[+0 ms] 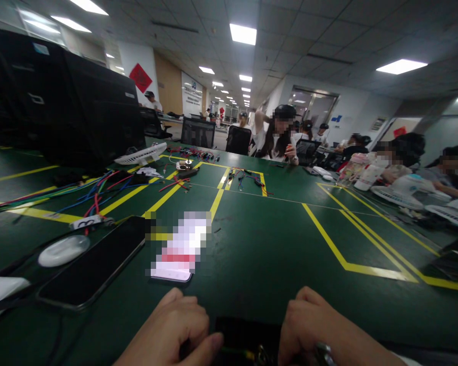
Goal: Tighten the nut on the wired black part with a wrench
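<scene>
left hand and right hand: cut by bottom edge | dark object between them: mostly hidden | card: blurred

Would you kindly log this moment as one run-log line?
left hand: curled on small black object | right hand: curled on same object | nearby: black slab phone on green table

An open-plan office workshop: ceiling light panels, a long green bench with yellow tape, loose wires, seated workers.

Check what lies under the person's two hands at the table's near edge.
A small black object sits between the left hand and right hand on the green table; its ends are covered by them.
</scene>
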Tool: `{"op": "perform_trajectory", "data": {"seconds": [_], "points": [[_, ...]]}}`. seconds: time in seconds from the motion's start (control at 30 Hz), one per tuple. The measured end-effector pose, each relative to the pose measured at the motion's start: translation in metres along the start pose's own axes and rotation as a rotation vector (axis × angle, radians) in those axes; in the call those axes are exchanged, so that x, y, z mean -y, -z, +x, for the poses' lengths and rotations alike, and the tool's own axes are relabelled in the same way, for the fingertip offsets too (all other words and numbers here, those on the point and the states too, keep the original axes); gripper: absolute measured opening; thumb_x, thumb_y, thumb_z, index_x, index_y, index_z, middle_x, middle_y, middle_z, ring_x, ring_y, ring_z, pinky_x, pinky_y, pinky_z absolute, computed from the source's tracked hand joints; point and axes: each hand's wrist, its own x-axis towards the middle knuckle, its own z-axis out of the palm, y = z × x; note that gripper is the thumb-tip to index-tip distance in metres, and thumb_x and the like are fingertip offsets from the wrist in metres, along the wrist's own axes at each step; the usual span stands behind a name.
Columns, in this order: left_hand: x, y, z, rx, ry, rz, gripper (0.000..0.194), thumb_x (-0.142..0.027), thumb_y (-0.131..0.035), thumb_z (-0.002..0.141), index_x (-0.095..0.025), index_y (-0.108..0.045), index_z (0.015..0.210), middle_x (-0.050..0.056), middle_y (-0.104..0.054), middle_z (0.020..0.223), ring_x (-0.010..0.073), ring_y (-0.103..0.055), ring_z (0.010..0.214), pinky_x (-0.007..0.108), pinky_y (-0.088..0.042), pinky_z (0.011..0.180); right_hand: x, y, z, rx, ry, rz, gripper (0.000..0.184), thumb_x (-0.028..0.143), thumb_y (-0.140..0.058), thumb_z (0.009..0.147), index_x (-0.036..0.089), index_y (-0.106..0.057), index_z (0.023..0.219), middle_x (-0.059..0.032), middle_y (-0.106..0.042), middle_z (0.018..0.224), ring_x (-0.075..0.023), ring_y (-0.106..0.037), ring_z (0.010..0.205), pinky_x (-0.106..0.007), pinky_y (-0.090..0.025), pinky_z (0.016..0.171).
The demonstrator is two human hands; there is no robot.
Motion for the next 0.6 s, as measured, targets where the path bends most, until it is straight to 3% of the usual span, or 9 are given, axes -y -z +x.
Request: {"op": "perform_trajectory", "data": {"seconds": [0.17,0.27,0.4,0.6], "points": [[0.003,0.0,0.003,0.027,-0.008,-0.006,0.037,-0.033,-0.044,0.096,-0.018,-0.044,0.062,-0.004,-0.057,0.065,0.0154,-0.058,0.07,0.032,-0.035,0.079,0.0,0.008,0.01,0.088,0.024,0.067,0.015,0.036,-0.066,0.093,0.025,-0.07,0.082,-0.0016,-0.07,0.072,-0.0205,-0.063,0.075,-0.032,-0.045,0.077],[0.004,-0.001,0.004,0.014,-0.008,-0.004,0.038,-0.033,-0.044,0.096,-0.018,-0.044,0.062,-0.004,-0.058,0.065,0.0149,-0.059,0.07,0.032,-0.035,0.079,0.0,0.017,0.014,0.122,0.069,0.083,0.019,0.042,-0.064,0.095,0.026,-0.07,0.085,-0.002,-0.07,0.074,-0.0213,-0.063,0.079,-0.034,-0.043,0.082],[0.004,-0.003,0.001,-0.004,-0.006,0.003,0.037,-0.033,-0.046,0.096,-0.018,-0.047,0.062,-0.004,-0.06,0.066,0.0152,-0.059,0.071,0.031,-0.035,0.076,-0.004,0.024,0.013,0.155,0.128,0.104,0.017,0.036,-0.063,0.096,0.025,-0.069,0.085,-0.0019,-0.07,0.077,-0.0207,-0.064,0.082,-0.036,-0.04,0.085],[0.007,-0.002,0.0,0.029,-0.05,0.003,0.038,-0.033,-0.047,0.096,-0.018,-0.046,0.061,-0.005,-0.059,0.063,0.0141,-0.058,0.068,0.031,-0.034,0.076,-0.02,0.019,0.01,0.105,0.244,0.192,0.016,0.003,-0.068,0.086,0.018,-0.067,0.081,0.001,-0.071,0.08,-0.0131,-0.064,0.08,-0.033,-0.034,0.089]]}}
